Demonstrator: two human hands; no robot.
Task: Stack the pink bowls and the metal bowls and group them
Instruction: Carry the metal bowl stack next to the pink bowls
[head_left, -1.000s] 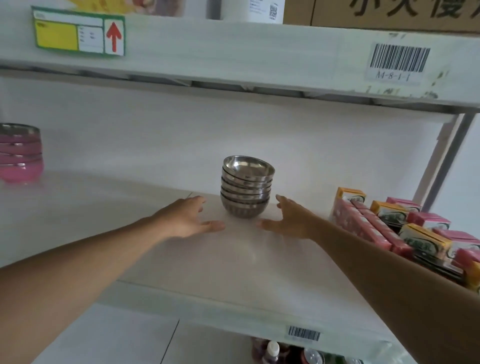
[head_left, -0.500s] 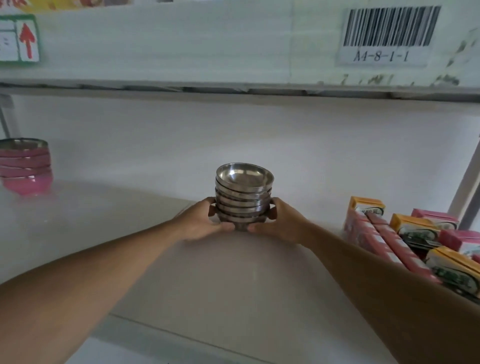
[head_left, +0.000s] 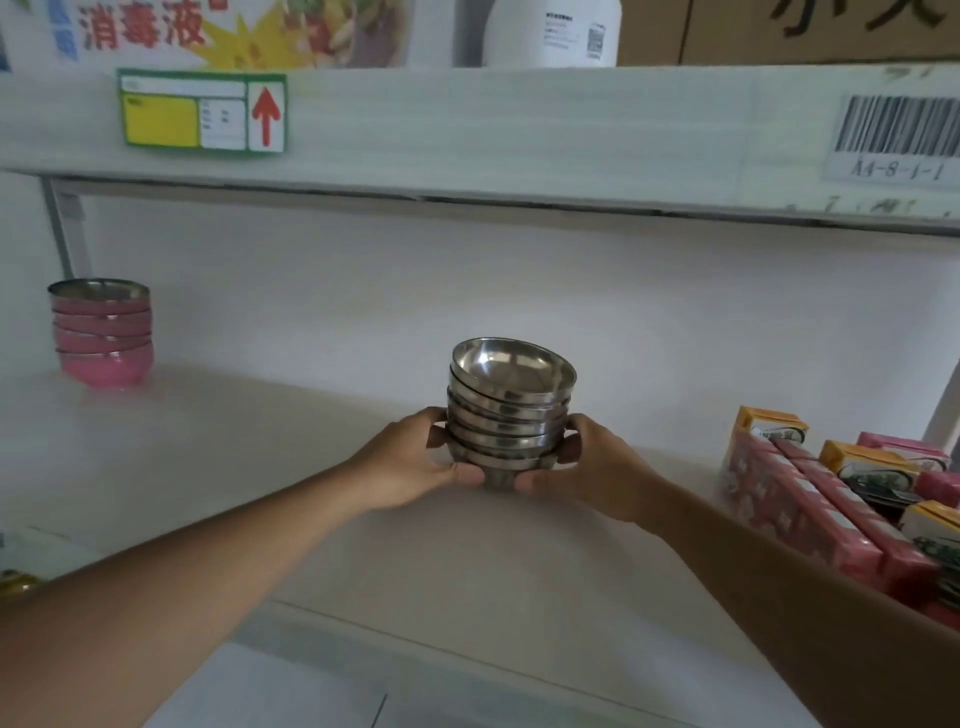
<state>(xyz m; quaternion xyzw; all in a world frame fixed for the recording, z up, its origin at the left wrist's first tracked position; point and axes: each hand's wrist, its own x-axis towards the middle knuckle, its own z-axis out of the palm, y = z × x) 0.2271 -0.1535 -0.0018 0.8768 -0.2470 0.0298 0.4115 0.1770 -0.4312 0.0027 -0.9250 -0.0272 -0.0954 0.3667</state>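
Observation:
A stack of several metal bowls (head_left: 511, 400) is in the middle of the white shelf (head_left: 260, 467), with its upper bowls leaning a little. My left hand (head_left: 410, 460) grips the stack's lower left side and my right hand (head_left: 587, 467) grips its lower right side. Whether the stack's foot still touches the shelf I cannot tell. A stack of several pink bowls (head_left: 101, 335) with metal insides stands at the shelf's far left, well apart from both hands.
Pink and orange cartons (head_left: 810, 499) lie packed along the right side of the shelf. The upper shelf board (head_left: 519, 140) hangs low overhead with a label and a barcode. A shelf post (head_left: 62, 228) stands behind the pink bowls.
Both hands, flat on the shelf beside the metal stack a second ago, have closed around its base. The upper bowls now lean slightly.

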